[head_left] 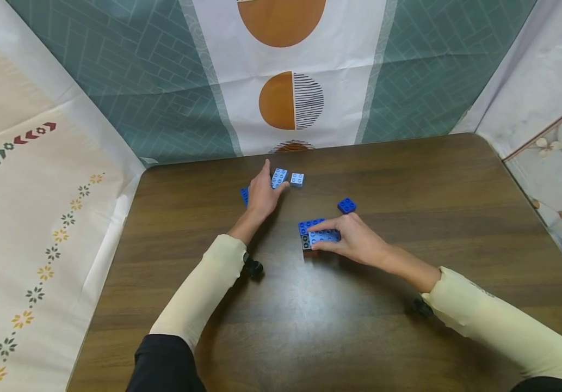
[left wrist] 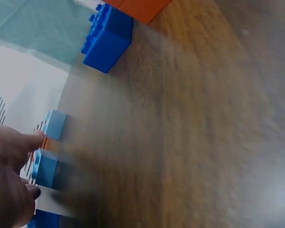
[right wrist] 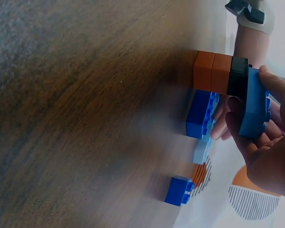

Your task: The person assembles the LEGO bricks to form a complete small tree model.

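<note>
Over the small stack near the middle of the table (head_left: 187, 218), a medium-blue brick (head_left: 325, 237) lies flat between the thumb and fingers of my right hand (head_left: 356, 240). I pinch it by its near and far long sides, which presumably leaves its studs facing up and its underside free. Under it, a black brick (right wrist: 238, 77) tops two orange bricks (right wrist: 204, 71); black studs show at the left because the blue one is set rightward, overhanging. I cannot tell whether the two are locked together. Against the far side of these stands a dark blue brick (head_left: 304, 224), perhaps placed to keep the edges aligned. Farther right is a small dark blue brick (head_left: 346, 205). Far left, my left hand (head_left: 262, 195) is spread, thumb and fingers straddling a pale blue brick (head_left: 279, 177) without gripping it. A pale square brick (head_left: 297, 179) lies just right of it, and a partly hidden blue brick (head_left: 244, 195) left of my hand.
</note>
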Demonstrator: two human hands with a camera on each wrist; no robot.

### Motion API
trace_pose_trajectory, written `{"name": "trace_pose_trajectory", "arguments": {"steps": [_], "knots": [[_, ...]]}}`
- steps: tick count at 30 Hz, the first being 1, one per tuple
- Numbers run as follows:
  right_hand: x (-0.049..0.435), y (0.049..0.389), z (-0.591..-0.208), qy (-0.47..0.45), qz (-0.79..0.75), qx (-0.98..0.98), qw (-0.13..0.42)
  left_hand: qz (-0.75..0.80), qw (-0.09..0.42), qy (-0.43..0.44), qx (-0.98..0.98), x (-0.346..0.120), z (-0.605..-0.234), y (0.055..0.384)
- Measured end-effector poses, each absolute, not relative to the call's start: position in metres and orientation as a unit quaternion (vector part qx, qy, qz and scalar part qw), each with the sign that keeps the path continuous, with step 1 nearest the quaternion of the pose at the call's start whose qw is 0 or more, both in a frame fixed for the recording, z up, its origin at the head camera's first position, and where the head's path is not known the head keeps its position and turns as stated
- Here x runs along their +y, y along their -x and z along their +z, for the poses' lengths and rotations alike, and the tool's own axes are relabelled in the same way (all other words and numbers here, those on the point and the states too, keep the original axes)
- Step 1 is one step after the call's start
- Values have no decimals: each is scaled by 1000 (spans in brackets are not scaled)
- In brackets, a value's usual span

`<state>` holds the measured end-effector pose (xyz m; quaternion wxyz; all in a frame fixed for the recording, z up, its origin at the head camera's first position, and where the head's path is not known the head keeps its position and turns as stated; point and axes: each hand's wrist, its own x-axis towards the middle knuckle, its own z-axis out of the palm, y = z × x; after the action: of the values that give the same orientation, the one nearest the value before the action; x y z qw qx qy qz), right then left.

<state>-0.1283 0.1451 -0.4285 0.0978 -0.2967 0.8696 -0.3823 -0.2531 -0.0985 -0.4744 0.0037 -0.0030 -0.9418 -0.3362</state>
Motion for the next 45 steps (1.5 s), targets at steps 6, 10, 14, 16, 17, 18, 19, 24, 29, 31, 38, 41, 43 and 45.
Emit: {"name": "trace_pose_trajectory", "arguments": {"steps": [6,10,14,16,17,18,19,24,29,31,38,41,43,45], "knots": [[145,128,-428,300,-382,869,96,-301,-14,-3,-954,-93,-474,257],[145,128,-428,301,-383,868,98,-273,-10,13,-962,-94,-475,256],[145,128,-427,296,-381,870,101,-259,2,28,-965,-97,-476,256],[144,128,-427,295,-380,871,101,-259,10,32,-965,-100,-476,256],[144,128,-426,295,-379,871,102,-259,14,35,-965,-101,-476,256],[144,128,-426,295,-379,871,101,-260,17,36,-965,-102,-476,256],[144,128,-426,295,-378,871,101,-262,20,39,-964,-103,-477,256],[144,128,-426,296,-379,871,102,-281,32,50,-958,-109,-478,256],[144,128,-426,297,-377,871,102,-291,42,65,-954,-113,-474,251],[144,128,-426,298,-378,871,102,-294,45,74,-952,-115,-472,247],[145,128,-426,296,-378,871,102,-301,55,112,-945,-122,-462,230],[145,128,-426,296,-378,871,103,-310,56,135,-939,-126,-460,220],[145,128,-426,296,-379,871,104,-322,53,150,-933,-129,-458,213],[145,128,-426,295,-380,870,105,-332,49,163,-928,-131,-457,206]]}}
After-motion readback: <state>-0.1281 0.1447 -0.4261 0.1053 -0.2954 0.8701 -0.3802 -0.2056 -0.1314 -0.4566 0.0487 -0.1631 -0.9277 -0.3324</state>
